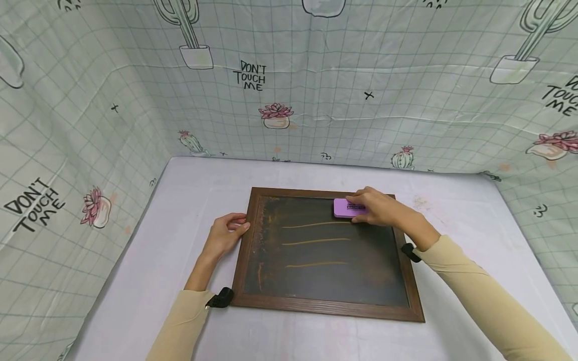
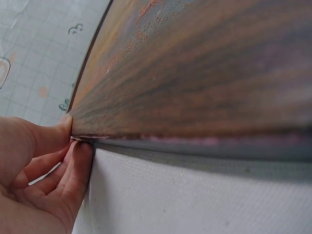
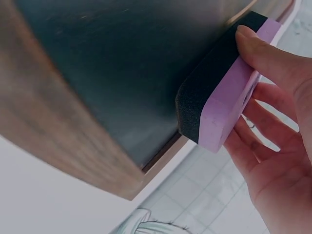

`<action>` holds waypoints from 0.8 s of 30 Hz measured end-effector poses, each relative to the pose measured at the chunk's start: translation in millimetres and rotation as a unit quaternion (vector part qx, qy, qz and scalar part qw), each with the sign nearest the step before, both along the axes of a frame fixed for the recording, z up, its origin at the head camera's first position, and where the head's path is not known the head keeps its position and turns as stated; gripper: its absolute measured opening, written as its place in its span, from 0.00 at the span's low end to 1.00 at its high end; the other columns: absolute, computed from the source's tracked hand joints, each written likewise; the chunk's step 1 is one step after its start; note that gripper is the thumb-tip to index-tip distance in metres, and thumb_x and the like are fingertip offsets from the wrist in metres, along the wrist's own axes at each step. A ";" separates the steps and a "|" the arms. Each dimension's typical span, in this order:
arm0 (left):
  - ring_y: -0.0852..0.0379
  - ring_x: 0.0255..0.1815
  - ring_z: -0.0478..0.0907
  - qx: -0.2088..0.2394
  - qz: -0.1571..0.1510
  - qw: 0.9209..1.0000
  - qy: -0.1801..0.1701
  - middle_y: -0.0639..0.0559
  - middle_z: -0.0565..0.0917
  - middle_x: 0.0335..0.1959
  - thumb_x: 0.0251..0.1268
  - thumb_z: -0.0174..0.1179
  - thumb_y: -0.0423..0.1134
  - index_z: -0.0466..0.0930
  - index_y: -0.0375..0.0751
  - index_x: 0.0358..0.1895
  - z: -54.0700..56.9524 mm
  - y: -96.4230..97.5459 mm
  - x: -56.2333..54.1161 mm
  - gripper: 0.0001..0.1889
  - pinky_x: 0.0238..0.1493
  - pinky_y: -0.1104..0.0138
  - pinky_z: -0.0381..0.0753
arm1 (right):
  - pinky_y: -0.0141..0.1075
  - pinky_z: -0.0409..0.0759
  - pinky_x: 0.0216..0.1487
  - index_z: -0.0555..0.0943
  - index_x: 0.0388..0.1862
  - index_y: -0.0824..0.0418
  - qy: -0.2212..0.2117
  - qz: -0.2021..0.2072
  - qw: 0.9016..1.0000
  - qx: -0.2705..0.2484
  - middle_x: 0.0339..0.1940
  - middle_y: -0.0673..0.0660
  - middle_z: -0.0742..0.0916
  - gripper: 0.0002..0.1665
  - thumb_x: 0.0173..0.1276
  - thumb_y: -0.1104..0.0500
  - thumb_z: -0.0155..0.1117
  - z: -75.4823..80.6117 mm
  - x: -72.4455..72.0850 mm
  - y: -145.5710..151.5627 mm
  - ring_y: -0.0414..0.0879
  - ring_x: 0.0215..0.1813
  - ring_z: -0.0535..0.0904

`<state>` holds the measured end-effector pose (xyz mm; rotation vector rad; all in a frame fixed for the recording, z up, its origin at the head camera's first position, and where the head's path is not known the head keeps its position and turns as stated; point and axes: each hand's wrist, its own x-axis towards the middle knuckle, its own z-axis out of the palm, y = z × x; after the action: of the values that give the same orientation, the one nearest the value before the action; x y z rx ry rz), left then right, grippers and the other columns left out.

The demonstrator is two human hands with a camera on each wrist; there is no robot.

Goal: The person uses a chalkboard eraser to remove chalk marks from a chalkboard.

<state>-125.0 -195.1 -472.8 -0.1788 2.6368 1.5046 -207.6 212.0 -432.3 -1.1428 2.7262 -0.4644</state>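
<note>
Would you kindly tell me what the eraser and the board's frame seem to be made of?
Eraser: smooth, matte purple back, possibly foam or plastic; finely grainy black layer, probably foam or felt. Frame: dull brown, probably wood or imitation, judging by its streaky grain.

Left sleeve [image 1: 178, 325], lower left of frame: plain tan. Right sleeve [image 1: 489, 303], lower right: same tan. Small, black at cuffs: left wrist camera [image 1: 221, 298], right wrist camera [image 1: 410, 252].

The cloth [image 1: 316, 93] reads "DON'T TOUCH ME" (the label [image 1: 355, 206] on the eraser [image 1: 340, 210] is unclear).
</note>
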 end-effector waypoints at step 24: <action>0.40 0.51 0.83 -0.011 0.002 1.000 -0.003 0.34 0.85 0.53 0.73 0.64 0.34 0.79 0.28 0.62 0.7 2.0 1.4 0.19 0.49 0.60 0.77 | 0.56 0.77 0.52 0.80 0.59 0.78 0.003 -0.031 0.997 -0.072 0.52 0.69 0.87 0.32 0.61 0.62 0.79 -1.3 22.6 44.9 0.61 0.51 0.80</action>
<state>-123.6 -193.1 -472.1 -0.1889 2.6503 1.4748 -185.0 256.9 -433.6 -1.0943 2.7787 -0.6782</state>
